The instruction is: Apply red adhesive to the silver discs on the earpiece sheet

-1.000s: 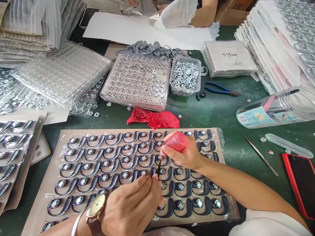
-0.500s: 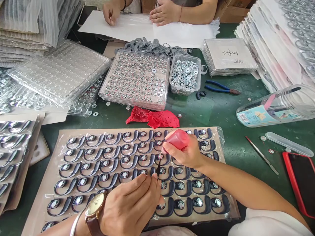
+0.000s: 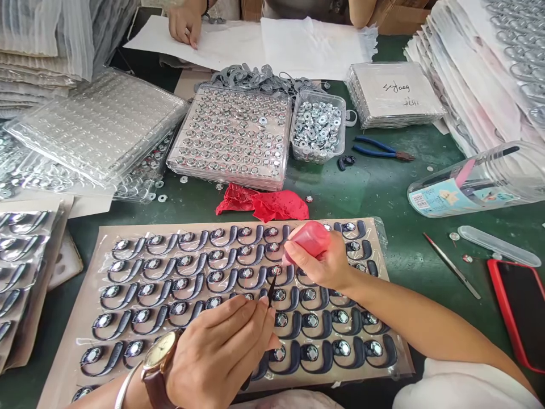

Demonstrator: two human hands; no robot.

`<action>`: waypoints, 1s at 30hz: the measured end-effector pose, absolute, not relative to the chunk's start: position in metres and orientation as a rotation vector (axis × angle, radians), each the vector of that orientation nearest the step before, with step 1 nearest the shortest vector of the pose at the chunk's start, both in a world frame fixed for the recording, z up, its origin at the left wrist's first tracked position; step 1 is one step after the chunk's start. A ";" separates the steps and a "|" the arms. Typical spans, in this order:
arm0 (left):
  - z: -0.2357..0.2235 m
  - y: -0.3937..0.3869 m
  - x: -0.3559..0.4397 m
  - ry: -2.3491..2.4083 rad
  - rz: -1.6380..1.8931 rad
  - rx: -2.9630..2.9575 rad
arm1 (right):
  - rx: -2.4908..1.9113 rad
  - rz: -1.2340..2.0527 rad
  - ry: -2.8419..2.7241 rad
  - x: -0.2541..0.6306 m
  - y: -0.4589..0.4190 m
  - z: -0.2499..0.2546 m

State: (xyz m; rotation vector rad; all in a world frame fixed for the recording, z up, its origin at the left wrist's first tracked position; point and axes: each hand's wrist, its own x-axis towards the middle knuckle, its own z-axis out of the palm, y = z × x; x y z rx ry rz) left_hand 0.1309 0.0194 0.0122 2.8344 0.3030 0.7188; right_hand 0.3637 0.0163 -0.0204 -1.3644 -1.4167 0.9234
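Two-handed grip above hook-shaped parts point(image 3: 326, 324).
Left hand point(image 3: 221, 349) clasps pointed black tool point(image 3: 272, 288); right hand point(image 3: 335, 264) clasps red squeeze bottle point(image 3: 313, 240).

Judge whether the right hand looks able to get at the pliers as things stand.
Probably not while the right hand is wrapped round the red bottle. Otherwise the way looks free: the pliers lie uncovered on the table, nothing standing between.

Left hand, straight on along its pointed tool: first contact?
Most likely the round silver piece of a black hook. The pointed tool in the left hand aims right at it; whether the tip already touches, I can't tell from this view.
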 end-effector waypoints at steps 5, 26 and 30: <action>0.013 0.020 0.130 0.301 0.723 2.844 | -1.382 0.934 -1.430 0.364 0.016 -0.021; 0.024 0.037 0.135 0.444 0.738 2.606 | -1.327 0.901 -1.520 0.363 0.016 -0.019; 0.023 0.040 0.132 0.483 0.738 2.518 | -1.315 0.913 -1.555 0.361 0.015 -0.020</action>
